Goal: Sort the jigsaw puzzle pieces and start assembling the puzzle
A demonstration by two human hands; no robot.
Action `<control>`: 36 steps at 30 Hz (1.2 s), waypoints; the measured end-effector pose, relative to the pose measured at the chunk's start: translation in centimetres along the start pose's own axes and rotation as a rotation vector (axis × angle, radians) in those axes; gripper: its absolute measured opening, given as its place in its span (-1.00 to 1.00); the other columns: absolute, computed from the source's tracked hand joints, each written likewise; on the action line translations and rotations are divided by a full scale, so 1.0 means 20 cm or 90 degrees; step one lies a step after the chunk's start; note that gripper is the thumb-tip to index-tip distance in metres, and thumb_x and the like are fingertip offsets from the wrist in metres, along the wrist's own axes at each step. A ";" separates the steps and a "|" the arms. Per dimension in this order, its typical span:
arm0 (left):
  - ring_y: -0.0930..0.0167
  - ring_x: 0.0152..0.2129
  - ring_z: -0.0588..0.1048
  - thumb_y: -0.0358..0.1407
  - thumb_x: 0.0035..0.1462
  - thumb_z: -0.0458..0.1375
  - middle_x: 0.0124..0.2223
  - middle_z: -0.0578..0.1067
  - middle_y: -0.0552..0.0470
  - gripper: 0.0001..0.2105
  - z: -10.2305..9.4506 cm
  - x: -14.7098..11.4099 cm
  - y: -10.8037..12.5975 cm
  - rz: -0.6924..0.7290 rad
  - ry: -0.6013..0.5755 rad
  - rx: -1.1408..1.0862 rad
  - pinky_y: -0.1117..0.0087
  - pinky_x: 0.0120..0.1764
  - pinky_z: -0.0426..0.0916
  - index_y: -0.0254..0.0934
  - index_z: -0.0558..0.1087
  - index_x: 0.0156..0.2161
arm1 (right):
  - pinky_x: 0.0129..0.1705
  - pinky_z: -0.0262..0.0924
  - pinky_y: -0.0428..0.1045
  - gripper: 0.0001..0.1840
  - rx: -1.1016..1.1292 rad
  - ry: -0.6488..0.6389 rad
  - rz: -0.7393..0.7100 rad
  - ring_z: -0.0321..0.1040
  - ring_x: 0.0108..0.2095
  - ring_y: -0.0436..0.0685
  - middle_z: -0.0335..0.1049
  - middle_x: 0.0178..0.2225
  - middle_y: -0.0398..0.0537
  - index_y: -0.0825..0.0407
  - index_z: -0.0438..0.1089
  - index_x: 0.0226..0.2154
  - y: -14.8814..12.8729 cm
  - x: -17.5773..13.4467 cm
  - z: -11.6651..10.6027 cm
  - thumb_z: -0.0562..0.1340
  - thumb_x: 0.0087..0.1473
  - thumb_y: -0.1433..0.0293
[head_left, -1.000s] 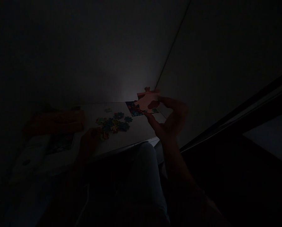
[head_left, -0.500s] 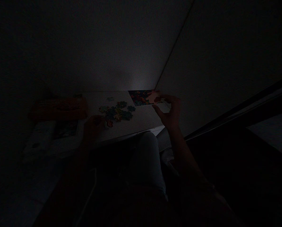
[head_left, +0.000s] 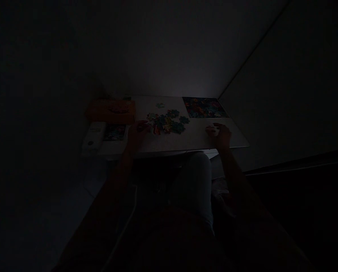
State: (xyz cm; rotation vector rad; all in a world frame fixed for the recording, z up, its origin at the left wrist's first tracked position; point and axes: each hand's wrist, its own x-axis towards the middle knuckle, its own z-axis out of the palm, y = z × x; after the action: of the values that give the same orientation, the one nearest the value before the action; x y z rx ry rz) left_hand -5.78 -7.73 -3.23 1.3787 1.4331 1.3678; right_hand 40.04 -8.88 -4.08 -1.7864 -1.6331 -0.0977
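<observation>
The scene is very dark. My right hand (head_left: 222,136) is low over the right part of the white table (head_left: 194,138), its thumb and fingers closed around a pale pinkish puzzle piece (head_left: 212,130). My left hand (head_left: 137,132) rests at the left edge of a loose pile of puzzle pieces (head_left: 169,122). Its fingers are curled, and what they hold, if anything, is too dark to make out. The pile shows green, yellow and orange pieces. A colourful picture sheet (head_left: 205,107) lies flat at the far right, beyond my right hand.
An orange box (head_left: 110,110) stands at the table's back left. Before it lie a white box-like thing (head_left: 94,135) and a small dark picture card (head_left: 114,132). A single pale piece (head_left: 160,105) is behind the pile. The wall (head_left: 157,56) borders the back edge.
My right hand has drawn back from over the picture sheet to the bare table before it, with the pale piece. My left hand stays by the pile. The view has shifted, placing the table further right.
</observation>
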 end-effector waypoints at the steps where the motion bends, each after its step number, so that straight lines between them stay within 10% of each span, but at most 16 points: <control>1: 0.30 -0.11 0.72 -0.27 0.20 0.48 0.01 0.72 -0.14 -0.60 0.00 0.00 0.00 0.001 0.000 -0.008 0.28 0.01 0.63 -0.32 0.65 0.12 | 0.26 0.41 0.49 -0.40 0.033 -0.006 -0.045 0.58 0.10 0.53 0.65 0.21 0.41 0.05 0.57 0.21 -0.09 -0.01 0.03 0.41 0.28 0.03; 6: 0.27 -0.11 0.71 -0.19 0.09 0.50 0.06 0.67 -0.14 -0.47 -0.03 0.01 -0.03 -0.043 -0.044 -0.097 0.28 -0.14 0.68 -0.30 0.58 0.15 | 0.41 0.38 0.47 -0.29 0.116 -0.181 -0.302 0.49 0.37 0.57 0.58 0.35 0.31 -0.05 0.55 0.35 -0.63 -0.11 0.25 0.55 0.26 0.06; 12: 0.30 -0.16 0.71 -0.11 -0.02 0.54 0.03 0.69 -0.14 -0.40 -0.05 0.00 -0.04 -0.020 -0.087 -0.132 0.23 -0.04 0.68 -0.30 0.56 0.11 | 0.50 0.34 0.38 -0.22 0.140 -0.272 -0.382 0.44 0.45 0.49 0.51 0.43 0.26 -0.10 0.51 0.49 -0.98 -0.16 0.39 0.56 0.31 0.14; 16: 0.27 -0.13 0.69 -0.10 0.03 0.54 -0.01 0.69 -0.14 -0.39 -0.04 0.00 -0.05 0.008 -0.090 -0.098 0.25 -0.04 0.61 -0.31 0.58 0.15 | 0.49 0.33 0.38 -0.44 0.140 -0.302 -0.391 0.47 0.41 0.46 0.57 0.36 0.21 -0.13 0.62 0.34 -0.98 -0.18 0.42 0.51 0.35 0.20; 21: 0.35 -0.25 0.53 -0.19 0.27 0.43 -0.22 0.54 0.00 -0.68 -0.02 0.02 -0.06 0.030 0.042 -0.014 0.34 -0.15 0.45 -0.29 0.66 0.06 | 0.47 0.31 0.45 -0.17 0.143 -0.279 -0.309 0.42 0.44 0.54 0.50 0.42 0.28 -0.10 0.57 0.34 -0.87 -0.19 0.45 0.69 0.12 0.05; 36: 0.27 -0.11 0.65 -0.35 0.37 0.38 -0.08 0.70 -0.08 -0.91 -0.01 -0.02 0.01 0.007 -0.015 0.041 0.26 0.02 0.53 -0.28 0.65 -0.06 | 0.43 0.17 0.54 -0.30 0.066 -0.188 -0.141 0.41 0.38 0.66 0.56 0.33 0.36 -0.01 0.55 0.32 -0.86 -0.11 0.47 0.52 0.28 0.01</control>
State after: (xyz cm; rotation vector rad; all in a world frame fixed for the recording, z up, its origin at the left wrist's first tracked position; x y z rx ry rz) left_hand -5.86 -8.18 -2.99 1.4412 1.4677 1.3171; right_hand 20.55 -6.43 -4.73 -1.5930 -2.0045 0.1547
